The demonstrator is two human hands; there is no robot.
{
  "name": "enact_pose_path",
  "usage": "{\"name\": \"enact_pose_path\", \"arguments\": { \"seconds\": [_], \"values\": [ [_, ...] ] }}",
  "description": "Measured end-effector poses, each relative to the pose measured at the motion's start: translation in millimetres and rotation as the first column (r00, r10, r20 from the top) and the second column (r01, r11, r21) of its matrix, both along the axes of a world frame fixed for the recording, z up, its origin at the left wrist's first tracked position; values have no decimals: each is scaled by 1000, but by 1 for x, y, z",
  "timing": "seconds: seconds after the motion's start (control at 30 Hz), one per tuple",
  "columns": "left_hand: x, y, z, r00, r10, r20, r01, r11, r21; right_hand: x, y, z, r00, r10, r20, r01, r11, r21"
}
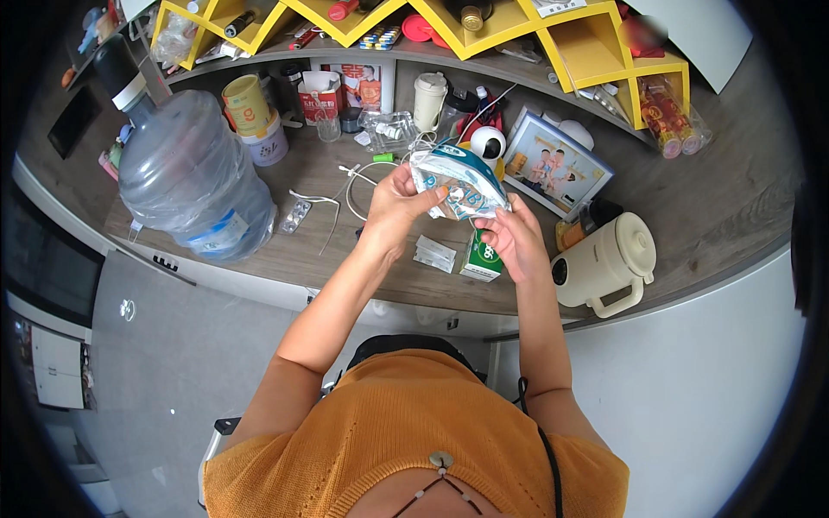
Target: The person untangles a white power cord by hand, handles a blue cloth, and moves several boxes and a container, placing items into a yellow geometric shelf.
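Observation:
A soft blue-and-white plastic packet (464,183) with a partly see-through front is held up over the desk. My left hand (397,207) pinches its left side, thumb laid across the front. The fingers of my right hand (515,237) grip its lower right corner. What lies inside the packet I cannot make out. Just below it on the desk are a green-and-white box (483,257) and white paper sachets (434,254). A white cable (352,194) lies coiled to the left of my left hand.
A large water bottle with a pump (186,173) stands at the left, near a blister pack (295,216). A cream kettle (604,263) sits at the right edge, below a framed photo (553,164). Cups, tins and yellow zigzag shelves (345,34) fill the back.

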State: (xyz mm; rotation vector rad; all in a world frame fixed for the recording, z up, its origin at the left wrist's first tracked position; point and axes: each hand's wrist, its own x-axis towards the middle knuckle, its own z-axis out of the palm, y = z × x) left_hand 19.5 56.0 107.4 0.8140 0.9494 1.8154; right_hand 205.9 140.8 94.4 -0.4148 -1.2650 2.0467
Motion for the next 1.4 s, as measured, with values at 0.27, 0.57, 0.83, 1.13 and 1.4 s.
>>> {"name": "enact_pose_path", "arguments": {
  "seconds": [0.27,0.57,0.83,1.13,1.4],
  "values": [
    [-8,0,0,981,11,192,4,997,-77,-8,-1,11,995,-75,73,64,988,139],
    [-26,4,-17,911,-109,398,174,976,-131,-10,-10,29,924,-365,109,141,594,792],
    [-17,4,-11,844,-311,438,406,903,-141,-17,7,47,903,-430,2,129,274,953],
    [-27,-5,-14,827,-346,443,455,875,-165,-18,4,30,971,-231,-65,196,609,769],
    [-27,-7,-23,837,-369,404,435,897,-81,-16,9,16,754,-630,186,466,712,525]
  ]
}}
